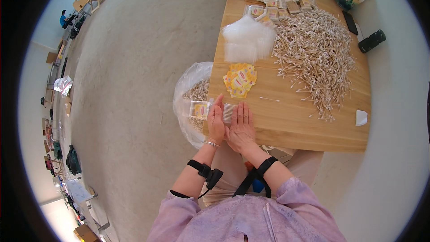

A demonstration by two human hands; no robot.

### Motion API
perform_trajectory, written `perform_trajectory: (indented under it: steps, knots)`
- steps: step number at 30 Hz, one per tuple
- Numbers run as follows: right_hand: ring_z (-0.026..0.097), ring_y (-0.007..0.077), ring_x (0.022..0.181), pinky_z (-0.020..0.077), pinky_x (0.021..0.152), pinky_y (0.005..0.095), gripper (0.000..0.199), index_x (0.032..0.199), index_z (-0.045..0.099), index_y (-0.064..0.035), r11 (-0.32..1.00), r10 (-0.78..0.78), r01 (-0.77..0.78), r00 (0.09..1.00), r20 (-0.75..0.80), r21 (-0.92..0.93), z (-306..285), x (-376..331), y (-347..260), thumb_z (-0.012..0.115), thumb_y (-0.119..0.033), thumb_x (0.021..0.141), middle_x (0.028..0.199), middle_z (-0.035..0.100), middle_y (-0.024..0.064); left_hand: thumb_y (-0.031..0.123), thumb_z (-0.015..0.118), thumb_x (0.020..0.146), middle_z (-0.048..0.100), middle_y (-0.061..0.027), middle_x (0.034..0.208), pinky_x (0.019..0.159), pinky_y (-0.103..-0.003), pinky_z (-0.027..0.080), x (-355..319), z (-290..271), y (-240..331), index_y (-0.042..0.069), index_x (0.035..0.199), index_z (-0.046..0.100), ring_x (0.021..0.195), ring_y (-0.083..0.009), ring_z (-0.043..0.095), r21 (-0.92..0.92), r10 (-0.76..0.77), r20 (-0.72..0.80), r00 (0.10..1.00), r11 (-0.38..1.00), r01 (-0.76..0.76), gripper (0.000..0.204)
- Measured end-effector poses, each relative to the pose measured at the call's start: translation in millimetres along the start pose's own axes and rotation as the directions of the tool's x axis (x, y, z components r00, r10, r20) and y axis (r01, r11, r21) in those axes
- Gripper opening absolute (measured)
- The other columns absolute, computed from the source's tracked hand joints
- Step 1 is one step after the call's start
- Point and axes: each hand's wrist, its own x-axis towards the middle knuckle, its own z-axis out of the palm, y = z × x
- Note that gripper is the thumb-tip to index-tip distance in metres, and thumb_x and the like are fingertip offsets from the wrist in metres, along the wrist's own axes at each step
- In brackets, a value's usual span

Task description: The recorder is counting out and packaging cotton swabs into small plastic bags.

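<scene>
A small row of cotton swabs (229, 113) lies on the table near its front left corner, between my two hands. My left hand (216, 122) stands on edge along the row's left side, fingers stretched. My right hand (242, 129) rests nearly flat at its right side, fingers extended and touching the swabs. Just left of my left hand, a clear pack of cotton swabs with a yellow card (199, 109) shows at the table edge; what supports it is hidden. Beyond my hands is a pile of yellow printed cards (240, 79). A single loose swab (269, 99) lies to the right.
A big heap of loose cotton swabs (316, 49) covers the table's right side. Clear plastic sleeves (251, 40) and filled packs (273, 6) lie farther back. An open plastic bag of swabs (181, 89) hangs by the left edge. A black cylinder (372, 41) is at the right edge.
</scene>
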Motion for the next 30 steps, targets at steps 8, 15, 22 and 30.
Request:
perform_trajectory:
  steps: [8, 15, 22, 30]
  knots:
    - [0.002, 0.0382, 0.142, 0.0017, 0.115, 0.0469, 0.081, 0.142, 0.014, 0.0099, 1.0, -0.001, 0.003, 0.999, 0.047, -0.025, 4, 2, -4, 0.046, -0.041, 0.088, 0.151, 0.008, 0.0264, 0.031, 0.035, 0.102, 0.041, -0.0124, 0.141, 0.11, -0.031, 0.026, 10, -3, 6, -0.003, 0.137, 0.039, 0.131, -0.0195, 0.037, 0.084, 0.033, 0.042, 0.999, 0.996, -0.037, 0.049]
    - [0.002, 0.0397, 0.142, 0.0005, 0.115, 0.0484, 0.081, 0.142, 0.017, 0.0106, 1.0, 0.014, -0.014, 0.999, 0.031, -0.019, 5, 6, -13, 0.046, -0.042, 0.087, 0.151, 0.007, 0.0285, 0.034, 0.032, 0.102, 0.039, -0.0134, 0.143, 0.112, -0.032, 0.024, 17, -13, 11, -0.002, 0.138, 0.037, 0.134, -0.0211, 0.033, 0.057, -0.03, 0.134, 0.991, 0.998, 0.022, 0.052]
    - [0.003, 0.0407, 0.142, -0.0003, 0.115, 0.0487, 0.081, 0.141, 0.018, 0.0107, 1.0, 0.001, -0.001, 1.0, 0.007, -0.007, 5, 3, -13, 0.047, -0.042, 0.086, 0.15, 0.009, 0.0288, 0.038, 0.03, 0.102, 0.039, -0.0134, 0.142, 0.112, -0.032, 0.023, 18, -15, 9, -0.003, 0.138, 0.037, 0.134, -0.0216, 0.033, 0.113, 0.031, 0.174, 0.984, 0.992, -0.051, 0.055]
    - [0.004, 0.0384, 0.142, 0.0007, 0.115, 0.0473, 0.081, 0.142, 0.015, 0.0094, 0.999, 0.034, -0.034, 0.999, 0.017, 0.017, 6, 6, -15, 0.048, -0.037, 0.085, 0.151, 0.01, 0.0258, 0.036, 0.031, 0.102, 0.039, -0.0132, 0.142, 0.113, -0.033, 0.021, 13, -16, 10, -0.004, 0.137, 0.036, 0.134, -0.0201, 0.032, 0.155, 0.006, 0.198, 0.98, 0.987, -0.037, 0.053]
